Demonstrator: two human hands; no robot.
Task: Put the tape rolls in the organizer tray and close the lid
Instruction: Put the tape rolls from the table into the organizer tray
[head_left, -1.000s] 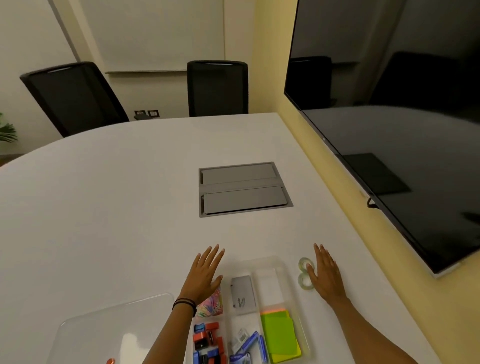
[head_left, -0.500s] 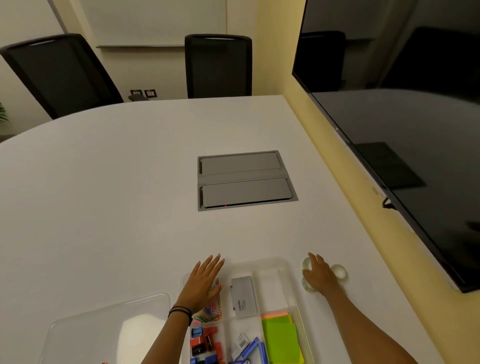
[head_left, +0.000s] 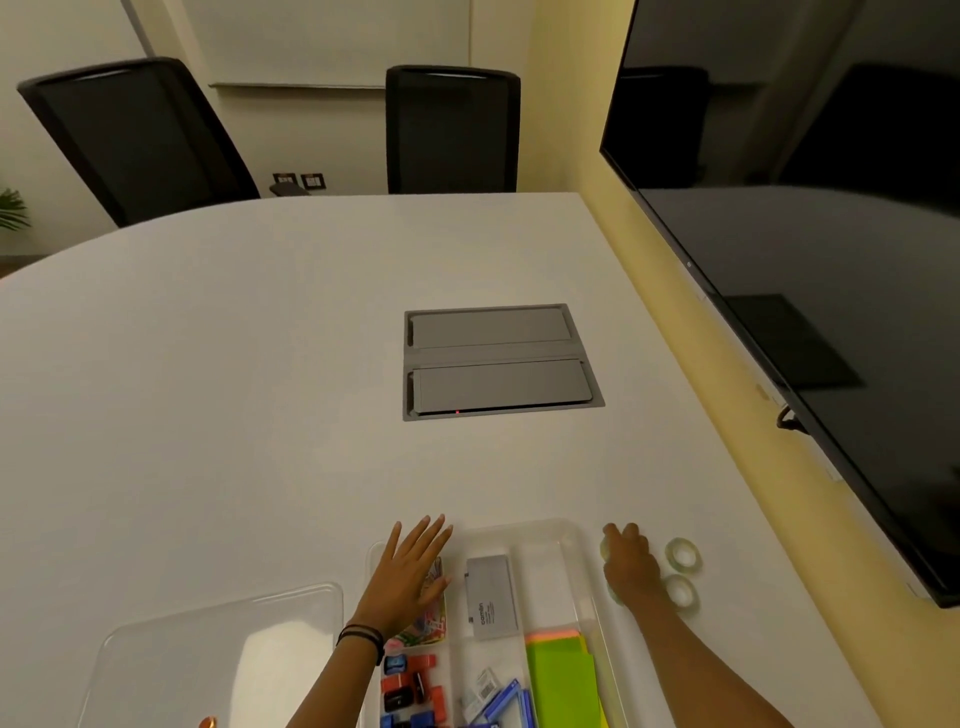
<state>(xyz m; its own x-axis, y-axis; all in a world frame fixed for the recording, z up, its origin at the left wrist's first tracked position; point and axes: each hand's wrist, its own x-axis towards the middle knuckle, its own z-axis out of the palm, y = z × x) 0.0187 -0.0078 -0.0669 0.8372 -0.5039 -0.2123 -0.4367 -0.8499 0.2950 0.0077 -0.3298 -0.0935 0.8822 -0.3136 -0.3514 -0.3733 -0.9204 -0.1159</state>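
The clear organizer tray (head_left: 540, 526) lies at the table's near edge, its far right compartment bare. My left hand (head_left: 410, 577) rests flat with spread fingers on the tray's far left corner, holding nothing. My right hand (head_left: 628, 566) is curled just right of the tray, over two clear tape rolls (head_left: 605, 548) whose edges peek out from under the fingers. Two more tape rolls (head_left: 682, 554) lie free on the table right of that hand. The clear lid (head_left: 223, 649) lies flat on the table left of the tray.
The tray holds a grey card box (head_left: 491, 597), green sticky notes (head_left: 561, 680), red and blue clips (head_left: 410, 686) and coloured bands. A grey cable hatch (head_left: 498, 361) sits mid-table. A large dark screen (head_left: 810, 291) hangs on the right wall. Two black chairs stand beyond.
My right hand went from lying flat beside the tray to curling its fingers over tape rolls. Two rolls to its right have come into sight. The left hand stays on the tray.
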